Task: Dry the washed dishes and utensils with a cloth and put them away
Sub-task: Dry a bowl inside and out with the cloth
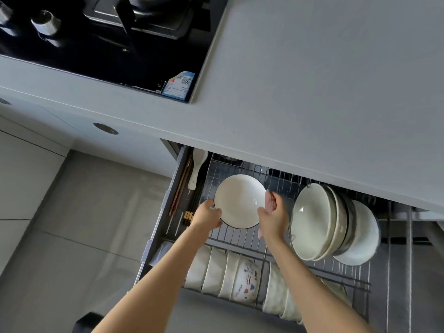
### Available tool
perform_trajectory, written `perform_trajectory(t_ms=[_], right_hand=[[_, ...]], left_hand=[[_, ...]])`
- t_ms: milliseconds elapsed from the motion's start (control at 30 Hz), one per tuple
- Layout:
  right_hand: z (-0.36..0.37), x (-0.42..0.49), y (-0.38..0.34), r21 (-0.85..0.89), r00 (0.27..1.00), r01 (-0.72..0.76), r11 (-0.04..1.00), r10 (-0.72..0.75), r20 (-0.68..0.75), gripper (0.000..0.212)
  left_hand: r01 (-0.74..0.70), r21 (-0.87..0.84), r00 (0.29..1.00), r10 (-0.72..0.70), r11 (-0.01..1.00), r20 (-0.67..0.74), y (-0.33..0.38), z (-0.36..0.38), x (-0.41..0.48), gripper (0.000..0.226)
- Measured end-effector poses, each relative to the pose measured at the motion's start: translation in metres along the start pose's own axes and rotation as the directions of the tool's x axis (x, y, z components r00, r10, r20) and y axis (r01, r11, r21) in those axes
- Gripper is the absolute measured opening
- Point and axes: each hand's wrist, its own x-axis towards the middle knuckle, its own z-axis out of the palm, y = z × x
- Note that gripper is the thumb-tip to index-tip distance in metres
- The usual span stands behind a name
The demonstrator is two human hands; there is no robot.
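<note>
The plate (240,203) is white, shallow and glossy, with a thin dark line round its rim. It is round, so it has no long axis. It is tilted, its hollow face turned up toward the camera, and is held over the left part of the wire rack (240,237) in the open drawer (165,212) below the desk (312,92). The left hand (207,216) grips its left rim, fingers curled over the edge; the right hand (272,218) grips the right rim with a pink cloth (271,200) bunched under its fingers. Bowls (319,222) stand on edge to the right — apart from it.
</note>
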Motion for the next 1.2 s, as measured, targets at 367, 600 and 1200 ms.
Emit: perform_trajectory(t_ms=[367,600,1200], right_hand=[[0.054,0.052,0.011,0.05,0.999,0.04,0.998,-0.04,-0.018,0.048],[0.034,0.049,0.014,0.14,0.993,0.007,0.99,-0.023,0.113,0.055],[-0.07,-0.137,-0.181,0.266,0.615,-0.114,0.957,-0.142,0.776,0.032]], left_hand=[[-0.035,-0.372,0.999,0.034,0.927,-0.009,0.0,0.009,0.06,0.072],[-0.052,-0.437,0.998,0.04,0.898,-0.038,0.001,0.008,0.052,0.074],[-0.229,-0.516,0.872,0.409,0.826,0.269,0.012,-0.113,-0.163,0.063]])
